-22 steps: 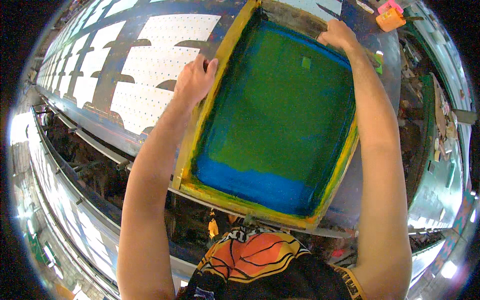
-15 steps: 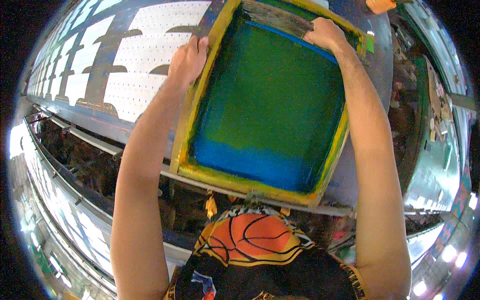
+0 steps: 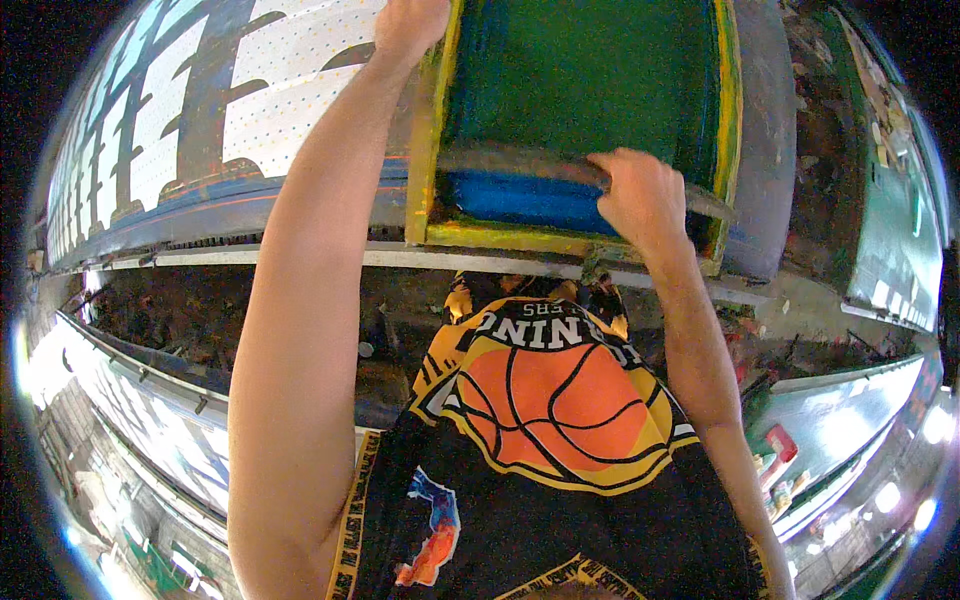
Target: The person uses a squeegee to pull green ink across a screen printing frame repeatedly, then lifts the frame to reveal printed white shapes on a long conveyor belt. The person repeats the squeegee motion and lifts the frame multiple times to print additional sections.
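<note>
A screen printing frame (image 3: 432, 190) with paint-stained yellow wooden edges and a green mesh lies on the table before me. My right hand (image 3: 642, 195) is closed round the top of a squeegee (image 3: 520, 160), a long worn wooden bar that spans the mesh near the frame's close end. Blue ink (image 3: 530, 200) lies on the mesh between the bar and the near edge. At the upper border of the view, my left hand (image 3: 412, 28) grips the frame's left side; its fingertips are partly cut off.
White dotted cut pieces (image 3: 290, 105) lie in rows on the dark table (image 3: 200, 205) to the left. A pale rail (image 3: 500, 262) runs along the table's near edge. At the right stands another green-topped table (image 3: 890, 230).
My right hand has drawn the squeegee from the frame's far end toward me. My view has tilted down, so the frame sits higher in it. My left hand stays at the frame's side.
</note>
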A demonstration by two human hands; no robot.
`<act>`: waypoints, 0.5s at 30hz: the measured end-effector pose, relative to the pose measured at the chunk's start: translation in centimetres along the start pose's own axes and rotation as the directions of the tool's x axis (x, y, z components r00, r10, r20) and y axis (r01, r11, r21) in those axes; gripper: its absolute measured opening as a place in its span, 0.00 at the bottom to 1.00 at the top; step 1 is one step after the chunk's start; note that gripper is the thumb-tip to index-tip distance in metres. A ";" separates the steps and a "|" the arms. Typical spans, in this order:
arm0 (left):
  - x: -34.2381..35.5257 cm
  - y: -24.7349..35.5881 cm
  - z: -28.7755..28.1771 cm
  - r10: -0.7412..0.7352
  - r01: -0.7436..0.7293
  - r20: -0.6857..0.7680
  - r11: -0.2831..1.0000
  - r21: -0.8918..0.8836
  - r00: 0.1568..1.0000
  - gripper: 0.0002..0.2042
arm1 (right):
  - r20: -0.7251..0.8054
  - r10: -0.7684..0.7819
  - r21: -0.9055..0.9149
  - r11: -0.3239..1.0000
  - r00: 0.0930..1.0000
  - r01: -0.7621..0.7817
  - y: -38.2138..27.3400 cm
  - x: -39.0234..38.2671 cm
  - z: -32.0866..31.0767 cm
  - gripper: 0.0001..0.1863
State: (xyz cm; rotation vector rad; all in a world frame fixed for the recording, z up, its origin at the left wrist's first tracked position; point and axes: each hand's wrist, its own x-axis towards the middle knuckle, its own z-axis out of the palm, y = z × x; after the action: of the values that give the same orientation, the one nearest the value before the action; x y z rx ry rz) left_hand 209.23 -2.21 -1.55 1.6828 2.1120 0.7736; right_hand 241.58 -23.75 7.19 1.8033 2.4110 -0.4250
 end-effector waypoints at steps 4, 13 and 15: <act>0.0 0.1 0.7 0.075 -0.073 -0.167 0.997 0.020 0.983 0.28 | -0.042 0.024 0.018 1.000 0.999 -0.023 -1.5 -4.3 1.0 0.24; 0.2 0.2 0.6 0.057 -0.051 -0.092 0.997 0.059 0.994 0.26 | 0.051 0.017 0.055 0.998 0.999 -0.020 -0.1 -2.8 -1.6 0.20; 0.5 -0.1 1.0 0.063 -0.055 -0.123 0.996 0.063 0.990 0.25 | 0.140 0.029 0.028 0.999 0.990 -0.034 -0.2 -3.2 -1.8 0.19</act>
State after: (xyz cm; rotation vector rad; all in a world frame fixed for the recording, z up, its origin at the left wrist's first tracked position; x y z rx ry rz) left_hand 209.59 -1.54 -2.43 1.7779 2.1969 0.8623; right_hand 242.48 -26.23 9.76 1.7578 2.2919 -0.5677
